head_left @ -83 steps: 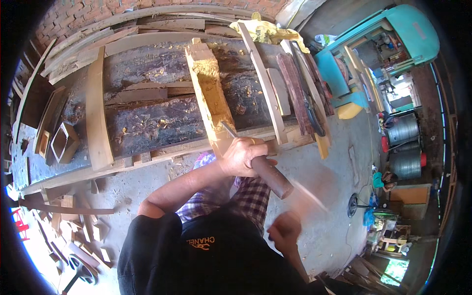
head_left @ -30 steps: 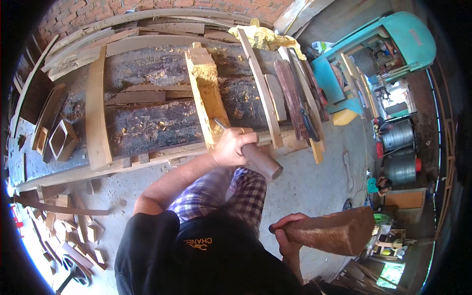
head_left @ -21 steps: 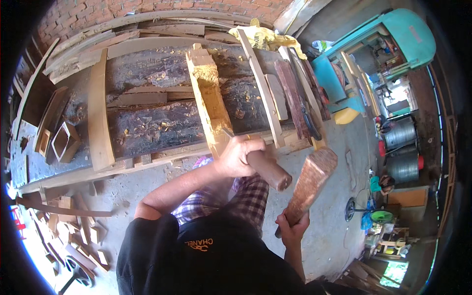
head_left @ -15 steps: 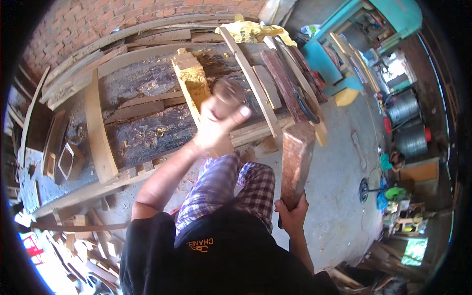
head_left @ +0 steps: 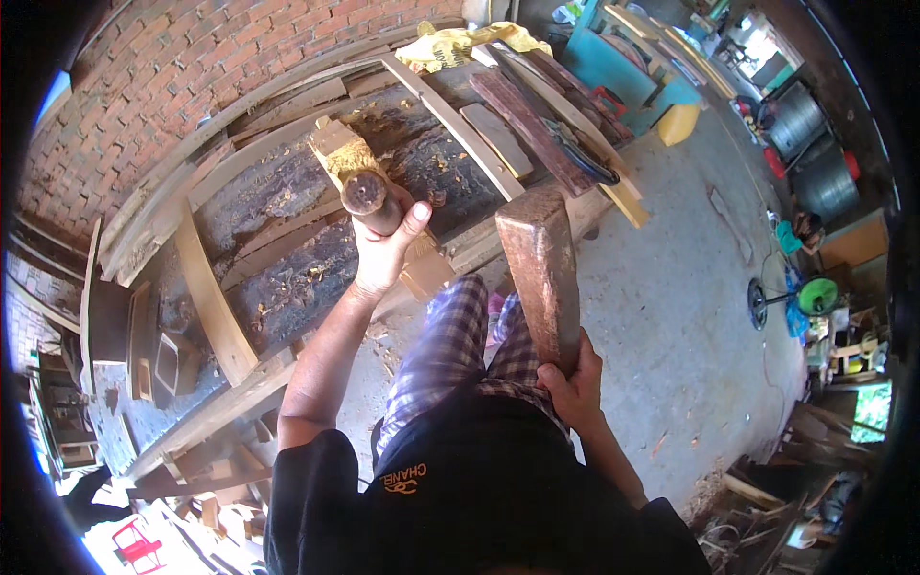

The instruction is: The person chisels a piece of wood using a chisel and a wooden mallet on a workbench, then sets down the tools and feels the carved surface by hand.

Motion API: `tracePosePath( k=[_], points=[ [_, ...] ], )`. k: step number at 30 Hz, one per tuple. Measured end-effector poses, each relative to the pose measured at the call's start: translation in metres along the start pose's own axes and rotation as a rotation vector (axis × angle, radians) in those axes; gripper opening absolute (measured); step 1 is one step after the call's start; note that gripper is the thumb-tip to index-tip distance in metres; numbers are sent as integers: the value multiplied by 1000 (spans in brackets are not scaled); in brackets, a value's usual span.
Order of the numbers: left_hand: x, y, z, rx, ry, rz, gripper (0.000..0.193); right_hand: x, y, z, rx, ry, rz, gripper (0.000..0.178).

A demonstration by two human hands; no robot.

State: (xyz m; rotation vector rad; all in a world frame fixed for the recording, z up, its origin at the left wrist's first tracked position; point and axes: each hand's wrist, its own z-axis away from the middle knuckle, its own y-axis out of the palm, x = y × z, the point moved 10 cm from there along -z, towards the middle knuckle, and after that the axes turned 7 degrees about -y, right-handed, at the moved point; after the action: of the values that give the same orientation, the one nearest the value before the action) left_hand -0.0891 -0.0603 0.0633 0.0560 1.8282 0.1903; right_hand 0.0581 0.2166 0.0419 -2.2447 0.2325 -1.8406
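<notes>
My left hand [head_left: 380, 259] is closed around a wooden-handled tool that looks like a chisel [head_left: 364, 194]. Its round, worn handle end faces me and its blade is hidden. Underneath lies a pale wooden workpiece [head_left: 329, 140] with a rough yellow cut surface, set across the bench; the hand and handle cover its middle. To the right, my right hand [head_left: 576, 391] grips the lower end of a heavy brown wooden mallet [head_left: 542, 273]. The mallet is raised, its broad head up and tilted slightly left, apart from the chisel.
The dark, chip-strewn bench [head_left: 287, 278] carries a wide pale plank [head_left: 206, 287] and a narrow strip [head_left: 450, 125]. Several boards and a black-handled saw [head_left: 585, 158] lie at its right end. A yellow sack [head_left: 450, 46] sits at the back near the brick wall [head_left: 192, 86]. A green fan [head_left: 817, 297] stands far right.
My left hand has brought the chisel leftward, from beside the workpiece to over it. The mallet has come left and leans toward it. The whole view has shifted.
</notes>
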Motion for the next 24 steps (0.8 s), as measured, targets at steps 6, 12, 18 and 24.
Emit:
tracePosePath(
  k=[6, 12, 18, 24],
  points=[
    [2, 9, 7, 9, 61, -21, 21, 30, 7, -9, 49, -57, 11, 55],
    [51, -8, 11, -613, 271, -373, 43, 109, 16, -28, -81, -520, 126, 59],
    [-15, 36, 18, 69, 320, -173, 21, 94, 15, -20, -32, -362, 119, 51],
    [7, 55, 30, 173, 336, -281, 26, 108, 47, -3, 219, -625, 597, 44]
  ],
)
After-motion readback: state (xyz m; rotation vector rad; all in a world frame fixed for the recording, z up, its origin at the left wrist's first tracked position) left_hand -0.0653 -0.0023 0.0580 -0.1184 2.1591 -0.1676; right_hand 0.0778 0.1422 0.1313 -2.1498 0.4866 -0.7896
